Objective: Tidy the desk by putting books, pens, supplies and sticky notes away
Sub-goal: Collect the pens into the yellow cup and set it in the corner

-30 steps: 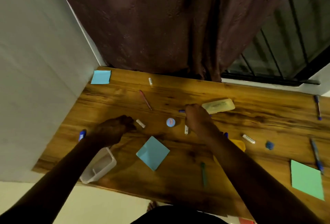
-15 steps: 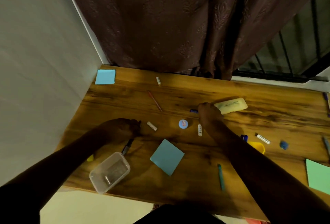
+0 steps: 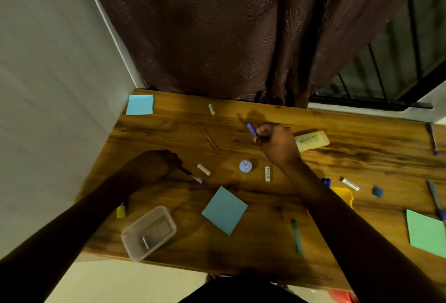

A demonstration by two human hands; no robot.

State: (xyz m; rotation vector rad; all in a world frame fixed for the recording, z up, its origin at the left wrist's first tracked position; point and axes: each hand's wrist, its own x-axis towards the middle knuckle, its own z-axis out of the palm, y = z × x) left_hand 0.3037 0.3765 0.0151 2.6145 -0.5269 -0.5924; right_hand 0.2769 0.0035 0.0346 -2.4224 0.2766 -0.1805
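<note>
My right hand [image 3: 277, 143] grips a blue pen [image 3: 251, 129] lifted off the wooden desk [image 3: 362, 157], its tip pointing up and left. My left hand [image 3: 154, 165] holds a dark pen [image 3: 193, 177] whose tip slants down to the right, just above the desk. A clear plastic tub [image 3: 149, 232] sits at the front left edge with a small item inside. Blue sticky pads lie at the back left corner [image 3: 140, 104] and front centre [image 3: 224, 209]. A green pad [image 3: 424, 232] lies at the right.
Loose on the desk: a red pencil [image 3: 207, 136], small white tubes [image 3: 204, 169], a round blue cap [image 3: 245, 166], a cream case [image 3: 311, 140], a teal pen [image 3: 296, 236], a yellow tray [image 3: 344, 195], pens at the right edge [image 3: 433, 137]. Wall on the left, curtain behind.
My right hand has lifted the blue pen off the desk and moved it back. My left hand now shows a dark pen in its grip. The camera view shifted, revealing the tub fully.
</note>
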